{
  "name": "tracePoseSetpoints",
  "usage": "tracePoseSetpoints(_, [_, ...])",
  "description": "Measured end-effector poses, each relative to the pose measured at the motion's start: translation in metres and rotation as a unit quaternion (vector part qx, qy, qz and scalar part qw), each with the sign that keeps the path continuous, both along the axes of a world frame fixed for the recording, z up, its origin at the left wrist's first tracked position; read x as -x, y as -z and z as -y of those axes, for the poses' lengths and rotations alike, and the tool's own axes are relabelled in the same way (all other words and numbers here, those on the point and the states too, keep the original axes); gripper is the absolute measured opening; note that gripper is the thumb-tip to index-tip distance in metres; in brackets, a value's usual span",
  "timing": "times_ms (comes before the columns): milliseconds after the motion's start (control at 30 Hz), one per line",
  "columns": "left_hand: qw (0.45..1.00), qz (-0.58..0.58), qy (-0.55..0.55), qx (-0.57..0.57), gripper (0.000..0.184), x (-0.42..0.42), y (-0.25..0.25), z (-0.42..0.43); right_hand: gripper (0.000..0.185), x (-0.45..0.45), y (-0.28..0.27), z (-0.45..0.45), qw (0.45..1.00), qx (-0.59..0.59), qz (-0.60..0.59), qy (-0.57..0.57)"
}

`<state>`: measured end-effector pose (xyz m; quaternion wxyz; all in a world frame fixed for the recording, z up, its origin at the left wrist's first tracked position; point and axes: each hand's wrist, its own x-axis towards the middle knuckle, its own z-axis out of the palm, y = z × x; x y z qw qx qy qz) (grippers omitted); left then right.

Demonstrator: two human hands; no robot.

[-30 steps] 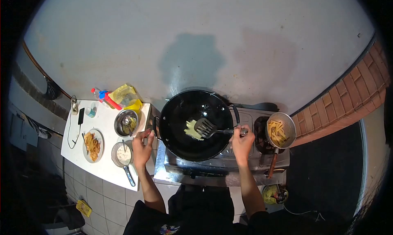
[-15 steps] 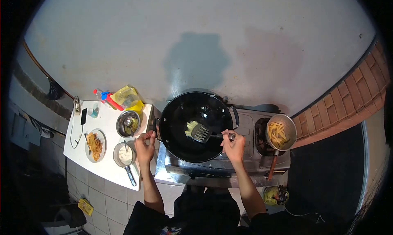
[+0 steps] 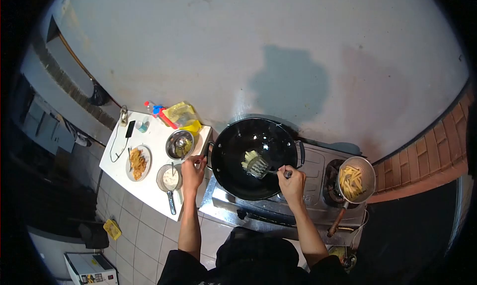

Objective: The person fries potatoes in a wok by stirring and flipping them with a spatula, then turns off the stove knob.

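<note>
A black wok (image 3: 228, 173) sits on the stove with a little pale, cut food (image 3: 247, 158) and shiny liquid inside. My right hand (image 3: 292, 183) is closed around the handle of a slotted turner (image 3: 257, 167), whose metal head lies against the pale food at the wok's middle. At the wok's left side, my left hand (image 3: 192, 173) has its fingers closed at the wok's loop handle (image 3: 207, 151). Close to that hand are a metal bowl (image 3: 171, 147) with some food in it and a small pot (image 3: 161, 179) of whitish mixture with a utensil standing in it.
A saucepan of cut strips (image 3: 368, 178) rests on the right burner, its wooden handle pointing toward me. The white table (image 3: 154, 198) holds a plate (image 3: 130, 175) of fried food, a phone (image 3: 130, 129), a cup and yellow packaging (image 3: 184, 113). A brick ledge (image 3: 422, 156) borders the right.
The view has shifted, so the whole scene sits farther right. The turner's head is now angled more downward to the right, still on the pale food. Both hands keep their holds.
</note>
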<state>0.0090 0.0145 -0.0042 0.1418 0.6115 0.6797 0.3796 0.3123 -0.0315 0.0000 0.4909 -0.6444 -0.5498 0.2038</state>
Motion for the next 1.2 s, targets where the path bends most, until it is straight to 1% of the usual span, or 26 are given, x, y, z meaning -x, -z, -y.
tracePoseSetpoints(33, [1.0, -0.003, -0.006, -0.001, 0.018, 0.001, 0.002, -0.001, 0.019, 0.0, -0.002, -0.001, 1.0, -0.001, -0.003, -0.006])
tracePoseSetpoints(100, [1.0, -0.008, -0.011, -0.011, 0.018, 0.0, 0.003, -0.002, 0.018, -0.002, -0.005, -0.004, 0.999, -0.011, 0.038, -0.022])
tracePoseSetpoints(200, [0.999, -0.017, -0.032, -0.006, 0.018, -0.006, -0.005, -0.001, 0.017, -0.002, -0.012, -0.005, 0.999, -0.034, 0.02, -0.037])
tracePoseSetpoints(233, [0.999, -0.019, -0.038, 0.006, 0.018, -0.007, -0.007, -0.001, 0.017, -0.002, -0.01, -0.006, 0.998, -0.037, 0.018, -0.042])
tracePoseSetpoints(300, [0.999, -0.023, -0.042, 0.012, 0.019, -0.007, -0.007, 0.0, 0.011, -0.005, -0.001, -0.008, 0.995, -0.078, 0.029, -0.047])
tracePoseSetpoints(433, [0.999, -0.013, -0.039, 0.001, 0.019, -0.007, -0.005, -0.001, 0.013, -0.008, 0.013, -0.006, 0.991, -0.104, 0.018, -0.076])
tracePoseSetpoints(500, [0.999, -0.011, -0.037, 0.003, 0.019, -0.007, -0.005, 0.0, 0.014, -0.005, 0.016, -0.003, 0.994, 0.0, -0.068, -0.087])
tracePoseSetpoints(533, [0.999, -0.012, -0.032, 0.005, 0.018, -0.008, -0.009, 0.0, 0.014, -0.004, 0.014, -0.001, 0.994, 0.0, -0.067, -0.085])
tracePoseSetpoints(600, [1.0, -0.011, -0.023, 0.005, 0.018, -0.006, -0.009, -0.002, 0.021, -0.002, 0.007, 0.001, 0.985, 0.04, -0.142, -0.085])
tracePoseSetpoints(633, [1.0, 0.0, -0.021, 0.015, 0.018, -0.003, -0.004, -0.004, 0.021, -0.003, 0.008, 0.001, 0.986, 0.039, -0.141, -0.082])
tracePoseSetpoints(700, [1.0, 0.013, -0.011, 0.026, 0.018, 0.003, 0.003, -0.005, 0.026, -0.005, 0.011, 0.002, 0.99, 0.019, -0.094, -0.104])
tracePoseSetpoints(733, [0.999, 0.037, -0.002, 0.024, 0.019, 0.005, 0.006, -0.006, 0.026, -0.004, 0.009, 0.004, 0.991, 0.018, -0.092, -0.097])
tracePoseSetpoints(767, [0.998, 0.063, 0.007, 0.022, 0.02, 0.006, 0.008, -0.008, 0.025, -0.003, 0.006, 0.006, 0.988, 0.016, -0.127, -0.091])
tracePoseSetpoints(800, [0.998, 0.059, 0.009, 0.032, 0.021, 0.006, 0.006, -0.007, 0.023, -0.001, 0.003, 0.007, 0.983, 0.014, -0.16, -0.086])
tracePoseSetpoints(833, [0.997, 0.063, 0.014, 0.033, 0.021, 0.007, 0.005, -0.008, 0.023, -0.001, 0.004, 0.007, 0.984, 0.014, -0.156, -0.081])
tracePoseSetpoints(900, [0.996, 0.083, 0.026, 0.03, 0.021, 0.009, 0.006, -0.008, 0.02, -0.001, 0.01, 0.007, 0.979, -0.017, -0.192, -0.06])
tracePoseSetpoints(933, [0.996, 0.074, 0.036, 0.031, 0.021, 0.009, 0.003, -0.008, 0.019, 0.001, 0.008, 0.007, 0.978, -0.018, -0.2, -0.051])
tracePoseSetpoints(1100, [0.993, 0.089, 0.07, 0.029, 0.019, 0.012, 0.002, -0.01, 0.016, 0.009, 0.019, 0.009, 0.979, -0.026, -0.203, -0.019])
tracePoseSetpoints(1200, [0.99, 0.103, 0.078, 0.055, 0.019, 0.01, -0.007, -0.008, 0.014, 0.013, 0.022, 0.008, 0.979, -0.023, -0.2, -0.002])
